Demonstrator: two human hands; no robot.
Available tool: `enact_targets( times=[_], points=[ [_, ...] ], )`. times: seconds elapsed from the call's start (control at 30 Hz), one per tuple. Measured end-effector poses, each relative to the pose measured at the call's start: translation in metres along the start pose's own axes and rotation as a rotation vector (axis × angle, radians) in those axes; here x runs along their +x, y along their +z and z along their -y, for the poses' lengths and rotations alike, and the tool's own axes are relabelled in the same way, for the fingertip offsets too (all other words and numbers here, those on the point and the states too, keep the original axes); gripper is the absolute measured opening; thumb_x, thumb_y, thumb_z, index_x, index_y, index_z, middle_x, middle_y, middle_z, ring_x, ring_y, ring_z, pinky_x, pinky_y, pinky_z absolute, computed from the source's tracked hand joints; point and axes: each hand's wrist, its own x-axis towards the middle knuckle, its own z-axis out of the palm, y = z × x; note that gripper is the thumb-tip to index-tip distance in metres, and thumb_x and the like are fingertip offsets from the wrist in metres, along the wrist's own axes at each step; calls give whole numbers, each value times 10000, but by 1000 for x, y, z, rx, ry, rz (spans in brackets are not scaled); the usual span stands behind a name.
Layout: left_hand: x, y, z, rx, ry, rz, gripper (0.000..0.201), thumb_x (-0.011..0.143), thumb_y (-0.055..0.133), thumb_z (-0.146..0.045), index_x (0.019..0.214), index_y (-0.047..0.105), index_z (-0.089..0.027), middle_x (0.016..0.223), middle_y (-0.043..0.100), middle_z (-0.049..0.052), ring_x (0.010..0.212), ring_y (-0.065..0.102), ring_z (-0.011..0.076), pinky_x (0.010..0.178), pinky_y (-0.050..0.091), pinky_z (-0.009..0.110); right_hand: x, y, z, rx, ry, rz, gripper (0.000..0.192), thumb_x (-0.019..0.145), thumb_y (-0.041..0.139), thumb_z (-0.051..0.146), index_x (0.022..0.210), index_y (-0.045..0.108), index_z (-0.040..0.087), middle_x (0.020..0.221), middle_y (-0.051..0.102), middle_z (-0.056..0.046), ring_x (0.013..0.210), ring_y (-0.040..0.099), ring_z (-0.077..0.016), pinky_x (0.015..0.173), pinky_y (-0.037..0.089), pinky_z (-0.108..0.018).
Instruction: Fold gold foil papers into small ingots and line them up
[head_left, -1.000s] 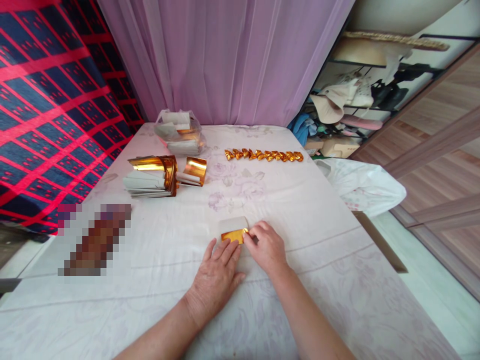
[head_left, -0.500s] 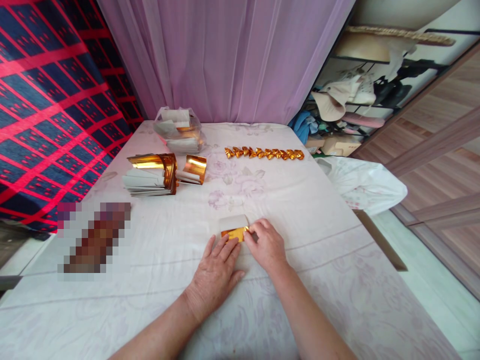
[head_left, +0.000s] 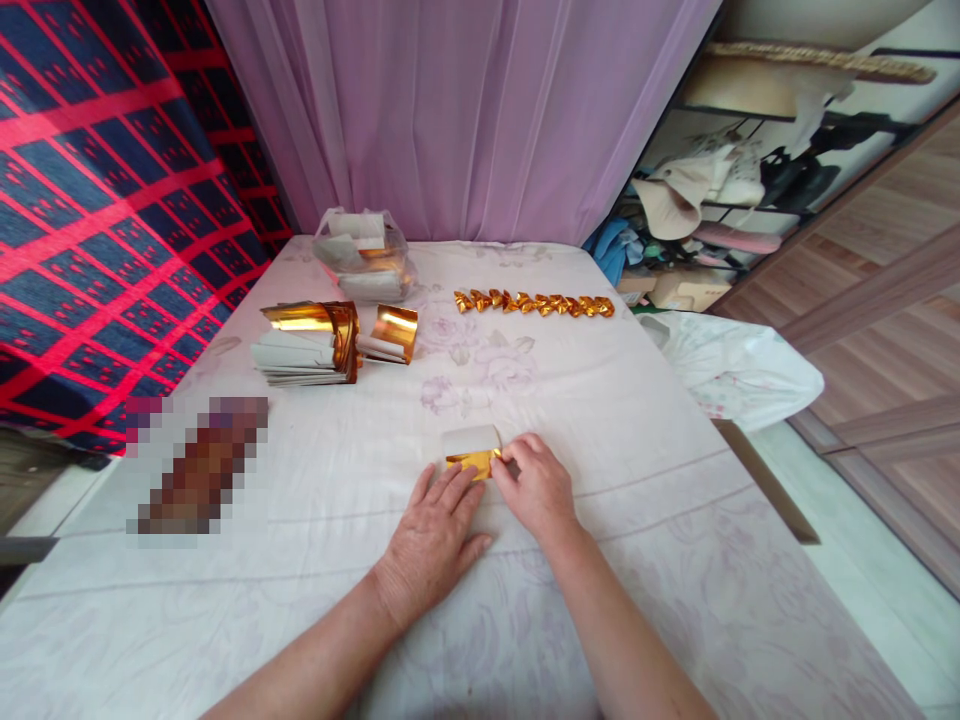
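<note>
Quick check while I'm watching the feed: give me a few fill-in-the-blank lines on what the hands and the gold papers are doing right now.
1. Both hands, left hand and right hand, press on a small sheet of ____ foil paper.
2. The row of folded gold pieces lies in front of the ____ curtain.
3. The stack of foil sheets lies to the ____ of the hands.
4. The clear bag lies ____ the stack, nearer the curtain.

Missing words: gold; purple; left; beyond

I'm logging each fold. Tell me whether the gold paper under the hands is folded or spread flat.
Partly folded: the gold paper shows a gold strip turned over its white back, pressed down by the left hand and right hand.
</note>
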Motion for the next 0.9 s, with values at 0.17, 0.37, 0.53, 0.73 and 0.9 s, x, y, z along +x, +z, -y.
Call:
enact_targets(
  times=[0.17, 0.37, 0.53, 0.73, 0.9],
  points=[
    [1, -1, 2, -9, -11, 13, 504, 922, 545, -472, 1338, 521, -187, 1390, 559, 112, 1343, 444, 309, 1149, 256, 565, 0, 1, -1, 26, 6, -12, 39, 841, 575, 238, 822, 606, 225, 897, 620, -32, 769, 585, -164, 690, 417, -267],
    [1, 0, 3, 31, 3, 2, 510, 930, 524, -501, 1329, 532, -183, 1385, 570, 99, 1346, 446, 319, 1149, 253, 562, 0, 1, -2, 50, -4, -19, 65, 864, 542, 215, 823, 592, 219, 879, 614, -35, 757, 587, -163, 693, 416, -266],
    [1, 2, 5, 77, 19, -9, 584, 935, 497, -530, 1396, 473, -172, 1393, 564, 105, 1336, 456, 310, 1167, 198, 566, 1, 2, -1, 56, 54, -21, 71, 869, 533, 209, 833, 593, 219, 878, 602, -27, 711, 572, -155, 678, 416, -266],
    [4, -1, 4, 91, -4, 11, 550, 927, 480, -558, 1333, 551, -194, 1383, 565, 108, 1320, 470, 303, 1176, 162, 560, 0, 1, -2, 81, 7, -31, 132, 891, 502, 182, 839, 614, 229, 902, 623, -26, 823, 602, -165, 721, 426, -258],
    [4, -1, 4, 98, -6, 30, 590, 929, 458, -578, 1365, 526, -186, 1414, 543, 110, 1323, 463, 307, 1173, 151, 575, 0, 1, -3, 54, -46, -6, 174, 899, 492, 164, 888, 651, 233, 963, 642, -29, 867, 615, -159, 763, 437, -252]
  ],
)
